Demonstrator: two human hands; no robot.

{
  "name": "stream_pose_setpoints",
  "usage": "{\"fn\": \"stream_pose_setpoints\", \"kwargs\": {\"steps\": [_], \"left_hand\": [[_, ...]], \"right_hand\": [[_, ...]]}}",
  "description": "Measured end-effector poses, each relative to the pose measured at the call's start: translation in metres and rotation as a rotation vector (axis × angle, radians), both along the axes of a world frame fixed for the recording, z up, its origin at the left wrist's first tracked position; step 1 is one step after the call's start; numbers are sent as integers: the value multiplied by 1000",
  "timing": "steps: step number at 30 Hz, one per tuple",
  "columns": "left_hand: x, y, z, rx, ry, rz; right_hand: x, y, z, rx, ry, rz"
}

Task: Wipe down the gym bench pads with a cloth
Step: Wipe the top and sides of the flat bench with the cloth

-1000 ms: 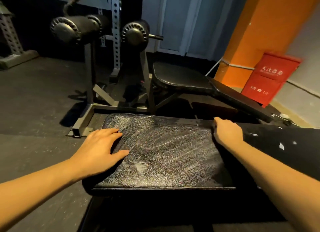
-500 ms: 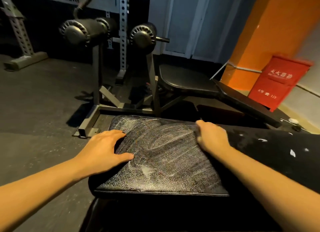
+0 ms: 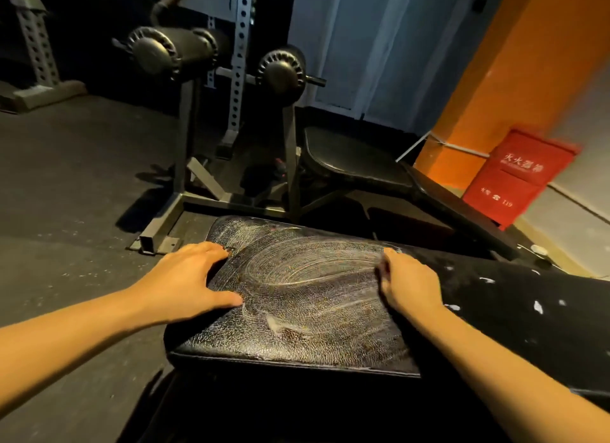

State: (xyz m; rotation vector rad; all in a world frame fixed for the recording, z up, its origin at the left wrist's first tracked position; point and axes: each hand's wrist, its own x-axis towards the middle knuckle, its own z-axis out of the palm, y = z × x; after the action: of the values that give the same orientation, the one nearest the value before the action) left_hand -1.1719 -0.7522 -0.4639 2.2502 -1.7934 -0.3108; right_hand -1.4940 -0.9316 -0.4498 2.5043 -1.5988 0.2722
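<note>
Black cracked vinyl bench pad point(image 3: 307, 297) sits low centre with its near lip toward 6 o'clock. Whitish swirled streaks point(image 3: 313, 261) cover the top, with a paler smear point(image 3: 274, 322) nearer 6 o'clock. Judged part-wiped, film not yet lifted. Left hand point(image 3: 188, 279) rests on the pad's 9 o'clock edge, fingers point(image 3: 211, 249) straight and spread over the rim, thumb flat on top. It holds nothing and looks to be steadying the pad. Right hand point(image 3: 409, 285) is at the pad's 3 o'clock side, knuckles up. Its fingers point(image 3: 388, 261) curl down onto the leading edge of a black, matt, white-flecked cloth point(image 3: 501, 297) that trails off toward 3 o'clock. The fingertips are blurred; the hold reads as a bunching grip, not a flat press. Step in hand, as I judge it: drawing the cloth across the pad from 3 toward 9 o'clock. To do it well, spread the cloth under the palm so more of it bears on the vinyl. Run straight, overlapping passes, since the swirls suggest circling only spreads the film. Finish over the smear and the 6 o'clock lip, then lift the left hand and do the rim it covers. Cracked vinyl probably catches lint and the flecks may shed, so turn to a clean face. A second black bench pad point(image 3: 353, 160) lies at 1 o'clock and black foam roller pads point(image 3: 171, 51) at 11 o'clock; whether they are wiped cannot be told.
</note>
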Motion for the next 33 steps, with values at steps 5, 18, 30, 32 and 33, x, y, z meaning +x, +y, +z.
{"fn": "stream_pose_setpoints", "kwargs": {"steps": [5, 18, 30, 32, 33], "left_hand": [[-11, 1, 10, 43, -9, 1], [-27, 10, 15, 44, -22, -6], [-37, 1, 11, 77, -64, -152], [-37, -1, 11, 65, -60, -149], [-37, -2, 12, 57, -63, -147]], "right_hand": [[69, 55, -3, 60, -44, 82], [8, 62, -2, -13, -58, -203], [-78, 31, 7, -24, 13, -365], [-39, 45, 2, -42, -10, -284], [-8, 61, -3, -15, -37, -192]]}}
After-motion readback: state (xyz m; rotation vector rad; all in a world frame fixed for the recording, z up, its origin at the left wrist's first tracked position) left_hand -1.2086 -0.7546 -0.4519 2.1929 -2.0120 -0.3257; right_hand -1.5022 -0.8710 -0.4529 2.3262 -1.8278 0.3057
